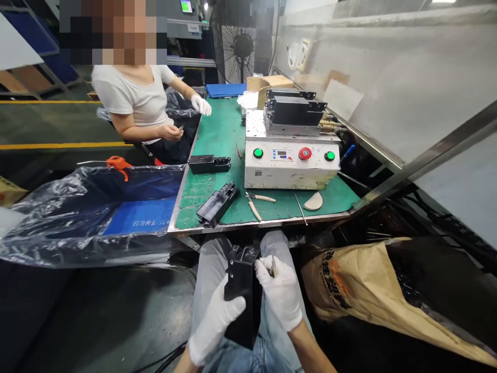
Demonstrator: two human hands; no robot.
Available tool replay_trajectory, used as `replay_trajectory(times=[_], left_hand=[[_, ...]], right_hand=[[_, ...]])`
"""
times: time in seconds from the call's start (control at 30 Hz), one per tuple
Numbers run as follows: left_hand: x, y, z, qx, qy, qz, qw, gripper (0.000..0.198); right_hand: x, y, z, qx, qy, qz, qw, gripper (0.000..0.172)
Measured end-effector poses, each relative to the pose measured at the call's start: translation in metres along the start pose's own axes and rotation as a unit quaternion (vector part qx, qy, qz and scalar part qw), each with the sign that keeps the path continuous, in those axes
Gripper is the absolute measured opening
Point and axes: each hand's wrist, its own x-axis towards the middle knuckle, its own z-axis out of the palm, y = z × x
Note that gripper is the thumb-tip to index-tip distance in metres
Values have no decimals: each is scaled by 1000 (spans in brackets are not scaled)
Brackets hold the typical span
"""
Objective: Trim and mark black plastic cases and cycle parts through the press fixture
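A metal-edged workbench topped with a green mat [217, 150] carries a white control unit [291, 170] with round green and red buttons on its face. Just in front of the unit lie cream-handled pliers [255, 205], a thin steel pick [300, 209] and a half-round cream piece [312, 201], while to its left sit a black plastic housing [208, 164] and a second black housing [217, 204], tilted. Beyond the unit are a cardboard box [267, 84] and a flat blue board [225, 90].
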Motion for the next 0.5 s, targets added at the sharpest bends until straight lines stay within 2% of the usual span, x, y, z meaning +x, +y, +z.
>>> replay_trajectory(times=[0.1,0.23,0.37,0.5], left_hand=[[5,-2,-5,7,25,7,1000,71],[10,-2,-11,68,74,49,994,68],[8,2,-15,169,125,91,973,52],[8,6,-20,213,160,106,958,53]], right_hand=[[10,1,0,22,-33,8,999,42],[29,-6,-6,24,-122,-51,991,38],[39,-17,-10,25,-149,-93,984,40],[40,-25,-22,43,-204,-57,976,26]])
